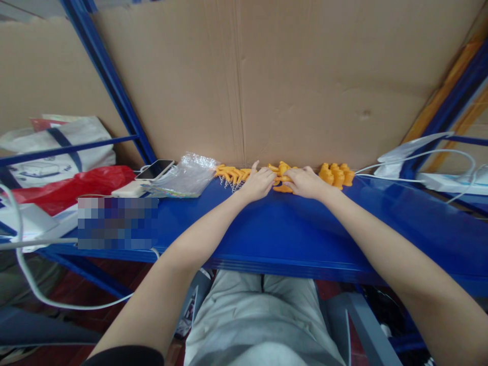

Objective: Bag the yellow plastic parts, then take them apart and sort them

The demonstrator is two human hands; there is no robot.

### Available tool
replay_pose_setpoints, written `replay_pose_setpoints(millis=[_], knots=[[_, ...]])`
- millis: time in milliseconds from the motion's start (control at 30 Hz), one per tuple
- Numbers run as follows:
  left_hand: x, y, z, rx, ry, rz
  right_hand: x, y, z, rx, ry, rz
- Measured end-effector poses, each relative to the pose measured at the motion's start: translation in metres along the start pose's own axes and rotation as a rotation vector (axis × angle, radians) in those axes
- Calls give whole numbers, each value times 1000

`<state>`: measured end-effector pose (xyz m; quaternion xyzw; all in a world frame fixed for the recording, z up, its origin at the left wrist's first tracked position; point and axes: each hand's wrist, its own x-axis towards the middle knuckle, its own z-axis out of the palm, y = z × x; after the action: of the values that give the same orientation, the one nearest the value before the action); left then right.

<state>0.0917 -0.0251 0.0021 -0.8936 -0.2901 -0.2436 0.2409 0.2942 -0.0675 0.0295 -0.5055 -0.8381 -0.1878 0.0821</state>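
This looks like a small workshop or packing station for hand assembly, set up inside a blue metal rack (114, 86). A blue shelf (290, 229) serves as the bench, and cardboard (290, 76) lines the back as a makeshift wall. Along the bench's far edge lie many alike orange plastic parts (337, 175), some stood in a row, others loose in a heap (231, 174), beside a clear plastic bag (186, 175). At the left end sit a phone (154, 169), a red bag (72, 187) and a tote (57, 147); white cables (419, 155) run along the right corner.
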Motion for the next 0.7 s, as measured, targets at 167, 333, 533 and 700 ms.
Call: replay_pose_setpoints(millis=[167,333,533,700], knots=[[0,2,-1,20,-38,-52,0,-2,-2,-55,14,-10],[1,4,-1,8,-32,-62,-2,-4,-5,-126,96,-26],[3,8,-4,18,-70,-102,-3,-13,-15,-163,87,5],[5,10,-6,5,-71,-95,-2,-10,-12,-170,117,7]])
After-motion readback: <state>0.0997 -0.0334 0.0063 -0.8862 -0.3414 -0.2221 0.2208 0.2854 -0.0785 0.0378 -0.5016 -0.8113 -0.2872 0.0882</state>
